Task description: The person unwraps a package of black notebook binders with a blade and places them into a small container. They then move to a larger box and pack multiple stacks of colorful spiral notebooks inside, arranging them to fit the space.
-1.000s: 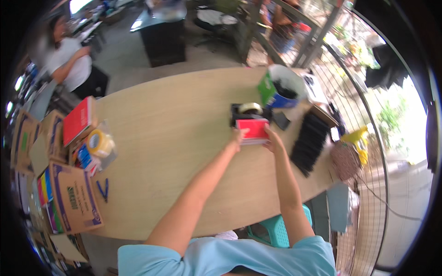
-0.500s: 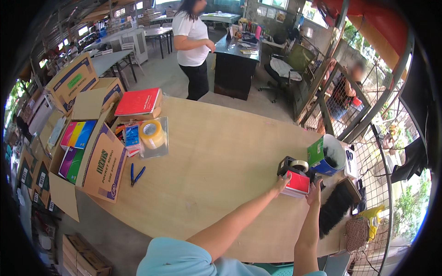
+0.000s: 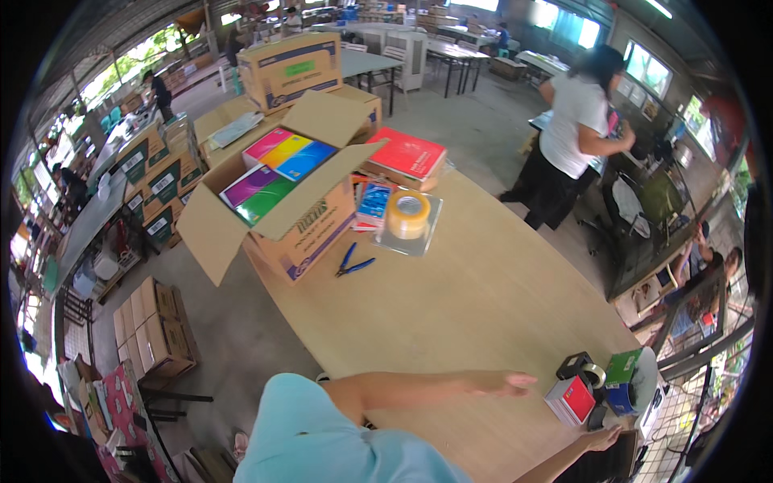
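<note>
Right now the left hand (image 3: 503, 381) hovers spread and empty at nine o'clock of the small red-and-white box (image 3: 570, 399), so it ought to drift over the long wooden counter (image 3: 451, 306) without clipping it, while the right hand (image 3: 600, 439) lies flat, holding nothing.

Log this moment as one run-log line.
left hand: open, empty, over wooden table | right hand: open, empty, at edge | nearest: small red-and-white box, apart

Left hand: (image 3: 501, 383) lay open, palm down, over the table (image 3: 451, 314) — holding nothing.
Right hand: (image 3: 602, 439) rested empty at the table's edge, near a small red box (image 3: 571, 399).
Beside the box: tape dispenser (image 3: 581, 369).
Far end: open carton (image 3: 278, 201), tape roll (image 3: 408, 214), blue pliers (image 3: 353, 263).
</note>
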Available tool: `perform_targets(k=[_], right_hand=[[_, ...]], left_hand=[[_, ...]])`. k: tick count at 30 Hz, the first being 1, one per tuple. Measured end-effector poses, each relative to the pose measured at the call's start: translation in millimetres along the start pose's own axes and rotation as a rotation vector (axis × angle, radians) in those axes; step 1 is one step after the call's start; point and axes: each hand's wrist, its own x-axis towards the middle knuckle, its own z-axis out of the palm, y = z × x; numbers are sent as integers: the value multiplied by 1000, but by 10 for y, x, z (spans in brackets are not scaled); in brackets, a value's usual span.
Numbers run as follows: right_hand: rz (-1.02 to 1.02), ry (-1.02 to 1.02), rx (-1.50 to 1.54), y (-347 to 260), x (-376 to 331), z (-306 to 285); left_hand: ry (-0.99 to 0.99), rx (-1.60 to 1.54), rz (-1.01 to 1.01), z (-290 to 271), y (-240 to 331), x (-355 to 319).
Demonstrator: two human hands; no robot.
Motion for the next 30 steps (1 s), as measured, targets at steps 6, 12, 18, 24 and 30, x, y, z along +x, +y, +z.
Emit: perform_targets(k=[6, 12, 18, 24, 30], right_hand=[[-350, -400, 396, -2430, -1575, 882], [-905, -1315, 713, -4674, -4428, 1139], [-1506, -1841, 552, -6157, -7013, 1339], [-1987, -2081, 151, -6052, -8678, 2023], [-2415, -2234, -47, -6021, -9391, 2286]], left_hand=[[314, 200, 183, -696, 2016, -3294], [1424, 618, 476, -1637, 2594, -5720], [1713, 905, 340, -2393, 2334, -6774], [1693, 1329, 22, -2778, 2117, -6835], [1635, 1202, 262, -3098, 1766, -7015]])
